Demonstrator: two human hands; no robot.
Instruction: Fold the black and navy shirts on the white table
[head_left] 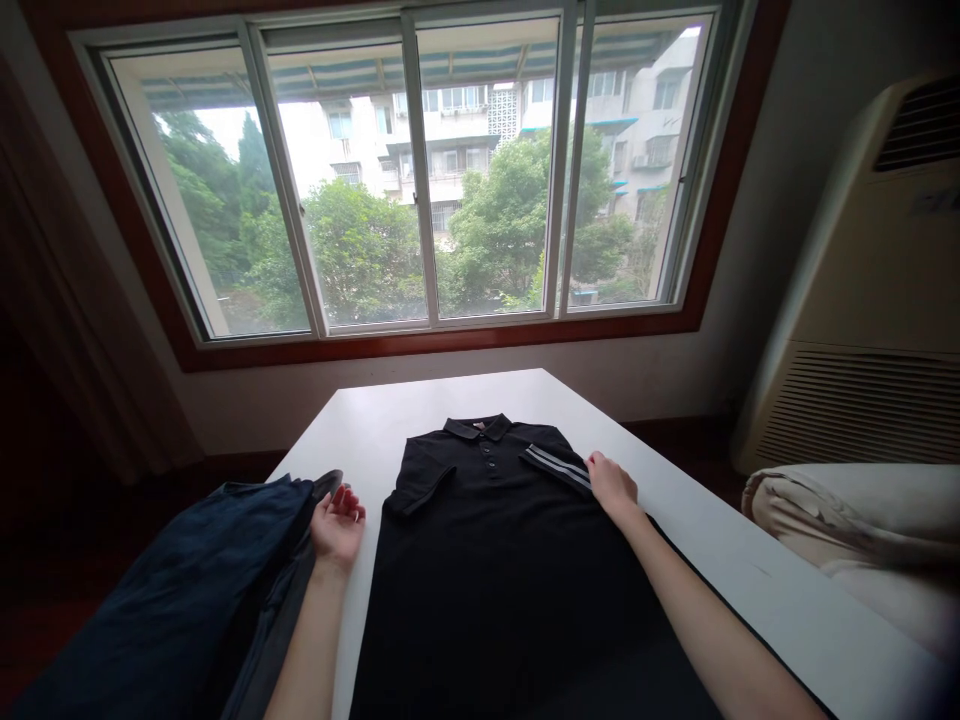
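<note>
A black polo shirt (pixel 495 570) lies spread face up on the white table, its collar at the far end. Its sleeve on the right is folded inward over the chest and shows pale stripes at the cuff. My right hand (pixel 613 487) pinches the edge of that striped cuff. Palm up, my left hand (pixel 339 527) is held beside the shirt with its fingers loosely curled and apart, holding nothing. Close to it, on the left, lies a pile of dark clothes (pixel 180 570), navy on top.
The white table (pixel 442 392) narrows toward a wall under a wide sliding window (pixel 427 190). At the right stands a tall floor air conditioner (pixel 862 300), with folded beige bedding (pixel 862 500) in front of it. A curtain (pixel 67 280) hangs at the left.
</note>
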